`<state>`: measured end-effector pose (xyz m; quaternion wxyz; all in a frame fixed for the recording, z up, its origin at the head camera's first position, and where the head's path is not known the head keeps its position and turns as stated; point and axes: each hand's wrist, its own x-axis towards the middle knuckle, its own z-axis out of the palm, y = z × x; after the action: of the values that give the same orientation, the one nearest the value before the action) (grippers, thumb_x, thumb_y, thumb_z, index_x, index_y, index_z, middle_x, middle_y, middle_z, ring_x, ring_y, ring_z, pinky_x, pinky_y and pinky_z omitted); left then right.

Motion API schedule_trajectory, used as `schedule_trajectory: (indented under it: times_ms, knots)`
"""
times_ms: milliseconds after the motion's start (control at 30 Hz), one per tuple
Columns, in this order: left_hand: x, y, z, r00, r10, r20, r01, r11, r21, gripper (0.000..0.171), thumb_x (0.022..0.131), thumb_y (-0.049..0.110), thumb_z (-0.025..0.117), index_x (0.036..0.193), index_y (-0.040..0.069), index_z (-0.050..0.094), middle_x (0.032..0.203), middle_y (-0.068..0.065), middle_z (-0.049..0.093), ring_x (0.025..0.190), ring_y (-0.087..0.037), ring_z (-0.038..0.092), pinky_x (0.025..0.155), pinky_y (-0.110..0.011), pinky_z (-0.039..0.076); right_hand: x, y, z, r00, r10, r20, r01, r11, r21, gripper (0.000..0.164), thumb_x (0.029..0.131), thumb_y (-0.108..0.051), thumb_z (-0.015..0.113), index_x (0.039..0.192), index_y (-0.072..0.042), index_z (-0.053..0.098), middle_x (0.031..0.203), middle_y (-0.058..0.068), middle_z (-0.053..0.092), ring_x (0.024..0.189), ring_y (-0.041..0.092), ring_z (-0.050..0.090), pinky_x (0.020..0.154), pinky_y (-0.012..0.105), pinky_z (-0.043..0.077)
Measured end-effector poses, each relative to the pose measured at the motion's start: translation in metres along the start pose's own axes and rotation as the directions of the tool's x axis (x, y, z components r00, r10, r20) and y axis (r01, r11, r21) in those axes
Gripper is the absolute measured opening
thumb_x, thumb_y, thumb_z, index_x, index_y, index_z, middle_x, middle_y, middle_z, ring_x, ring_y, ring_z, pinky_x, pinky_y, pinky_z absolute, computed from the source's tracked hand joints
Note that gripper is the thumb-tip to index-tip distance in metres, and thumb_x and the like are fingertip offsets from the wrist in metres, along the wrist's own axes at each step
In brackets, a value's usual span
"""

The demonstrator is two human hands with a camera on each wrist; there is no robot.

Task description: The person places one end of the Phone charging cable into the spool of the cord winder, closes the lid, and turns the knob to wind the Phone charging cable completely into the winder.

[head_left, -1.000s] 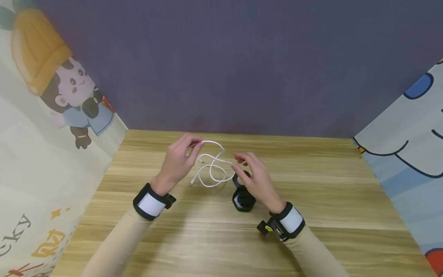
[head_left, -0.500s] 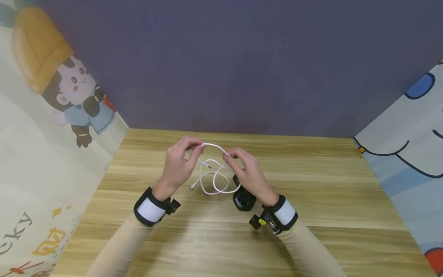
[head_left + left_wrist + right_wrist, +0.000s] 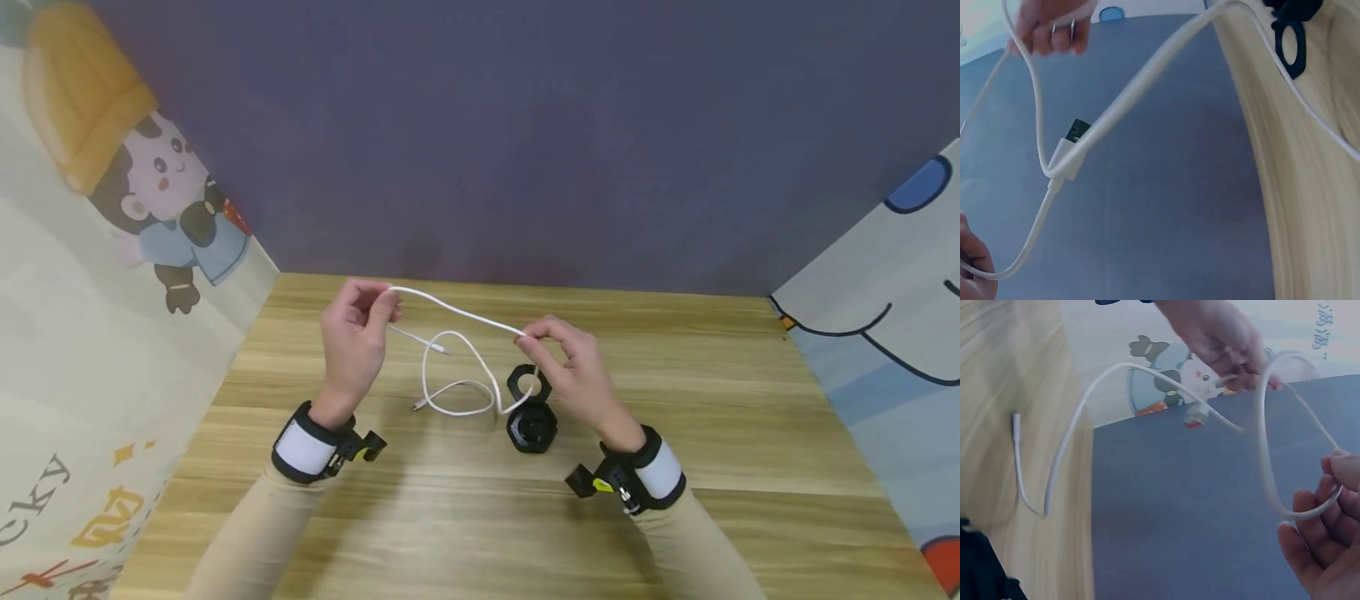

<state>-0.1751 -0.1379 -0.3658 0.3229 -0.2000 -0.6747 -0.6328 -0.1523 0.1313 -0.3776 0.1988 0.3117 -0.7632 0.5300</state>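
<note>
A white USB cable (image 3: 457, 312) is held up over the wooden table. The left hand (image 3: 354, 337) pinches it near one end, at the left. The right hand (image 3: 581, 375) pinches it farther along, and a gently sagging stretch spans between them. A USB plug (image 3: 1067, 159) dangles in the air from a short length below the left hand. The rest loops down between the hands, with the smaller plug (image 3: 1016, 426) at the table surface. Just left of and below the right hand sits a black hexagonal object (image 3: 532, 427) with a black ring (image 3: 517, 383) adjoining it.
The wooden table (image 3: 480, 533) ends at a plain dark blue-grey wall (image 3: 525, 150) behind. Cartoon-printed panels stand at the left (image 3: 67, 333) and right (image 3: 862, 333). Both wrists wear black straps with small cameras.
The right hand, loose by the cable a second ago, has come to pinch it. The hands have since moved apart, left hand leftward and right hand rightward, stretching the cable's upper part.
</note>
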Motion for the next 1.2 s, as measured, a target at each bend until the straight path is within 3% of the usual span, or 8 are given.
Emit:
schedule_trajectory:
  times_ms: [67,233,400,533,700,800,967,1200]
  knots:
    - [0.002,0.000,-0.003,1.000,-0.007,-0.006,0.007,1.000,0.010,0.004,0.094,-0.016,0.060,0.096,-0.018,0.059,0.083,0.015,0.067,0.070,-0.006,0.062,0.065,-0.017,0.053,-0.001,-0.002,-0.006,1.000,-0.010,0.005,0.010,1.000,0.003,0.004,0.093,0.007,0.069,0.095,0.004,0.071,0.087,0.018,0.072,0.086,0.010,0.066,0.082,0.020,0.053]
    - [0.005,-0.002,-0.015,0.998,-0.029,-0.053,0.031,0.998,0.045,0.003,0.095,-0.015,0.060,0.097,-0.015,0.061,0.081,0.016,0.065,0.068,-0.009,0.059,0.062,-0.015,0.049,-0.005,-0.001,-0.021,1.000,0.013,0.009,-0.013,1.000,0.028,0.009,0.092,0.012,0.067,0.095,0.005,0.070,0.085,0.011,0.070,0.083,0.006,0.062,0.078,0.017,0.052]
    - [0.007,-0.004,-0.026,0.996,-0.013,-0.083,0.020,0.996,0.085,0.007,0.097,-0.010,0.061,0.097,-0.018,0.060,0.082,0.018,0.064,0.069,-0.003,0.056,0.060,-0.015,0.046,-0.012,-0.002,-0.034,1.000,0.007,0.017,-0.007,1.000,-0.026,0.018,0.090,0.017,0.065,0.094,0.001,0.069,0.086,0.005,0.068,0.081,0.007,0.060,0.075,0.017,0.049]
    - [0.008,-0.004,-0.034,0.994,-0.016,-0.112,0.027,0.995,0.100,0.016,0.099,-0.004,0.063,0.099,-0.020,0.059,0.085,0.016,0.066,0.070,-0.005,0.056,0.060,-0.017,0.046,-0.015,-0.004,-0.044,1.000,0.001,0.020,0.000,0.997,-0.074,0.014,0.092,0.014,0.066,0.095,0.001,0.069,0.088,0.004,0.069,0.082,0.007,0.060,0.076,0.017,0.049]
    - [0.013,-0.002,-0.049,0.972,-0.068,-0.223,0.096,0.989,0.115,0.021,0.101,0.007,0.065,0.102,-0.014,0.063,0.087,0.006,0.068,0.070,-0.009,0.055,0.062,-0.017,0.044,-0.016,-0.005,-0.058,0.999,-0.010,-0.049,0.005,0.995,-0.097,0.016,0.088,0.019,0.066,0.095,0.005,0.069,0.088,0.000,0.070,0.084,0.003,0.062,0.079,0.015,0.050]
    - [0.014,-0.002,-0.059,0.957,-0.095,-0.275,0.133,0.984,0.121,0.012,0.101,0.007,0.066,0.101,-0.005,0.067,0.087,0.003,0.068,0.071,-0.010,0.054,0.063,-0.018,0.043,-0.014,-0.007,-0.063,0.997,-0.032,-0.065,0.024,0.992,-0.121,0.020,0.085,0.023,0.067,0.094,0.005,0.070,0.089,0.002,0.071,0.084,0.002,0.063,0.079,0.015,0.050]
    - [0.015,-0.001,-0.067,0.936,-0.082,-0.341,0.135,0.982,0.133,0.004,0.101,0.006,0.066,0.100,0.004,0.069,0.088,0.005,0.070,0.069,-0.009,0.055,0.063,-0.019,0.043,-0.012,-0.009,-0.066,0.997,-0.051,-0.062,0.042,0.989,-0.138,0.022,0.083,0.023,0.068,0.094,0.004,0.071,0.089,0.005,0.072,0.085,0.002,0.063,0.080,0.014,0.050]
    - [0.015,0.002,-0.073,0.909,-0.084,-0.408,0.144,0.982,0.120,0.009,0.100,0.005,0.066,0.095,0.011,0.070,0.087,0.002,0.071,0.066,-0.009,0.054,0.061,-0.018,0.042,-0.013,-0.004,-0.062,0.999,-0.035,-0.037,0.030,0.989,-0.143,0.018,0.087,0.018,0.069,0.096,0.003,0.070,0.088,0.012,0.071,0.085,0.004,0.063,0.080,0.015,0.050]
